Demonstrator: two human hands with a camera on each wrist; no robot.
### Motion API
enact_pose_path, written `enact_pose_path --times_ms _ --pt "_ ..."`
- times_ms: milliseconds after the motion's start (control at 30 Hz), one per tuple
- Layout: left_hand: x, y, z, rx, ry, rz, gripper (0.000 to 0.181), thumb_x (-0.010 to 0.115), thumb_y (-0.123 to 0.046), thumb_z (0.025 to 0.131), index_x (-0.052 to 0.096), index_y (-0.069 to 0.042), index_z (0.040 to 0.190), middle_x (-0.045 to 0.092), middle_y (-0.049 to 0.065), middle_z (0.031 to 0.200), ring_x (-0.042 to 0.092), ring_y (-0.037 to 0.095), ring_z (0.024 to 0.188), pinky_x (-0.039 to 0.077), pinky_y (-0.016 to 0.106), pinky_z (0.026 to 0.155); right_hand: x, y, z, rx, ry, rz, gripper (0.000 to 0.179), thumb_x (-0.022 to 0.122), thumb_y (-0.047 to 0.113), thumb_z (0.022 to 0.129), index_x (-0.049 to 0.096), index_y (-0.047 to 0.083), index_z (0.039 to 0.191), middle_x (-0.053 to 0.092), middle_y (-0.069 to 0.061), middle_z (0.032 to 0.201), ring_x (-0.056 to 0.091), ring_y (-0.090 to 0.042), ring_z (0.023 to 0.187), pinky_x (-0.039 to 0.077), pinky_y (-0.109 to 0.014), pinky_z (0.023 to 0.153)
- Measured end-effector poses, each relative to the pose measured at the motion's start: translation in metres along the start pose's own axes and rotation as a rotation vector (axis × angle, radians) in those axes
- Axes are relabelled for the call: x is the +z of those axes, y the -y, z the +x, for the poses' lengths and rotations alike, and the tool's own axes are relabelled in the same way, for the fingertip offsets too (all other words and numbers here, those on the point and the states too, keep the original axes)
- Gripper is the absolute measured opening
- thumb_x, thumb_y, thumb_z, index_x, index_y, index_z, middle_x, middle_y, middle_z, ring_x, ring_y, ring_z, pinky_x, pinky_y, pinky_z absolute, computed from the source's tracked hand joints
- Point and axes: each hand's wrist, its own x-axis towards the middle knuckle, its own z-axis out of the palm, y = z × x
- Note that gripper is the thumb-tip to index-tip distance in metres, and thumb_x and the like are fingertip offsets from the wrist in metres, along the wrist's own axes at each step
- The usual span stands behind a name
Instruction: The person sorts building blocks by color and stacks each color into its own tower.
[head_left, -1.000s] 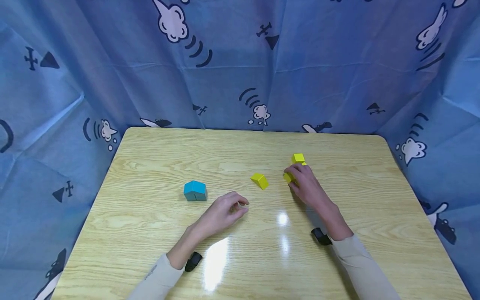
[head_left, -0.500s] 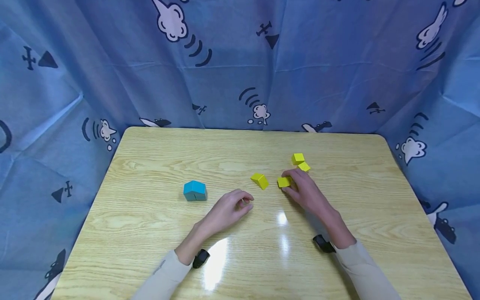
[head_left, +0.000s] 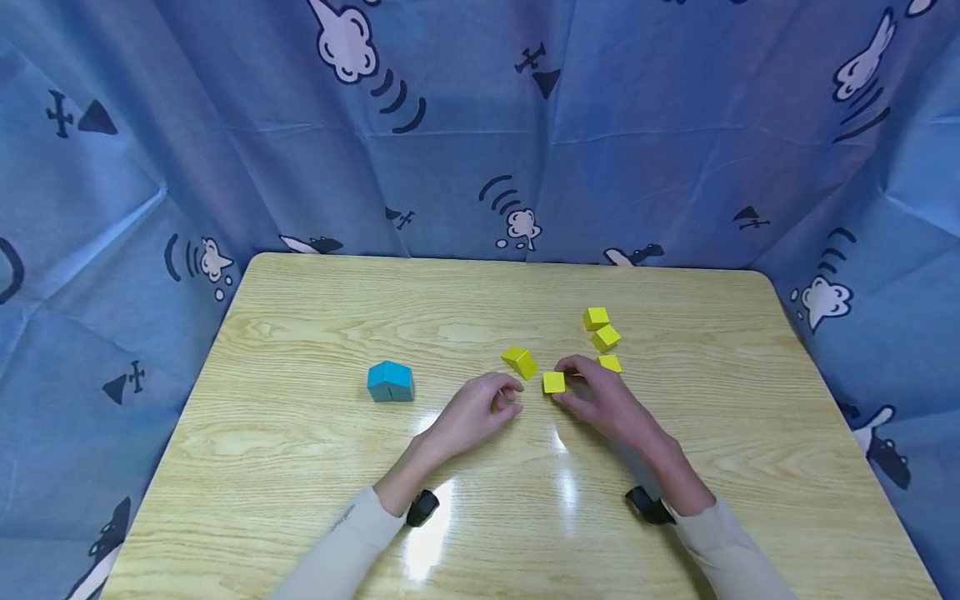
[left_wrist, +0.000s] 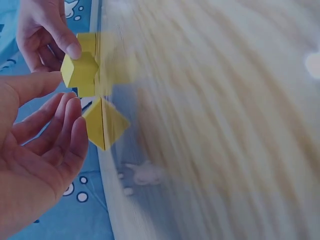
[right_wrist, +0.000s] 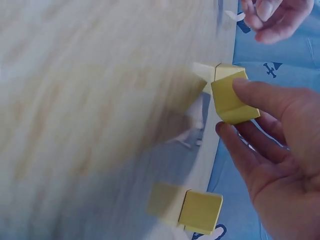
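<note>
My right hand (head_left: 609,407) pinches a yellow block (head_left: 553,382) between thumb and fingers. In the right wrist view the thumb lies on one face of this held block (right_wrist: 229,102), which seems lifted off the table. Just left of it is my left hand (head_left: 474,412), fingers loosely bent, holding nothing. In the left wrist view its fingertips come close to the held block (left_wrist: 82,71) without plainly gripping it. A yellow triangular block (head_left: 519,362) lies on the table behind the gap between the hands.
Yellow cubes (head_left: 596,317) (head_left: 606,337) (head_left: 609,363) sit in a loose row behind the right hand, the nearest partly hidden. A blue house-shaped piece (head_left: 390,381) with a front seam stands left. A patterned blue cloth (head_left: 465,108) hangs behind the glossy wooden table (head_left: 315,308).
My right hand has drawn the yellow block left and nearer to me, away from the other cubes. My left hand has shifted right, towards it. The blue piece and triangular block stay put.
</note>
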Motion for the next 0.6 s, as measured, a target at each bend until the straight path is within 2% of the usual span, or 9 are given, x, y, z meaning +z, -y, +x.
enact_pose_path --times_ms 100,333,600 --pt "0.003 -0.002 0.005 -0.011 0.011 0.005 0.025 0.073 -0.005 0.095 0.069 0.004 0.118 0.070 0.010 0.101 0.065 0.014 0.085 0.054 0.022 0.078 0.002 0.000 -0.001 0.017 0.022 0.022 0.032 0.078 0.003 0.091 0.062 0.002 0.118 0.066 -0.012 0.118 0.064 -0.030 0.116 0.052 -0.046 0.101" --pt "0.013 -0.004 0.014 -0.030 0.026 0.022 0.027 0.074 -0.005 0.094 0.068 0.005 0.119 0.068 0.009 0.100 0.063 0.014 0.084 0.052 0.021 0.076 0.007 -0.002 -0.005 -0.010 0.051 0.065 0.028 0.078 0.005 0.092 0.064 0.005 0.116 0.067 -0.007 0.114 0.067 -0.025 0.112 0.054 -0.041 0.097" --pt "0.019 -0.007 0.019 -0.046 0.035 0.043 0.034 0.076 -0.008 0.093 0.065 0.005 0.122 0.066 0.012 0.104 0.061 0.019 0.085 0.047 0.021 0.074 0.008 -0.002 -0.008 -0.018 0.065 0.102 0.028 0.078 0.006 0.092 0.065 0.003 0.117 0.067 -0.008 0.114 0.067 -0.024 0.111 0.055 -0.038 0.096"
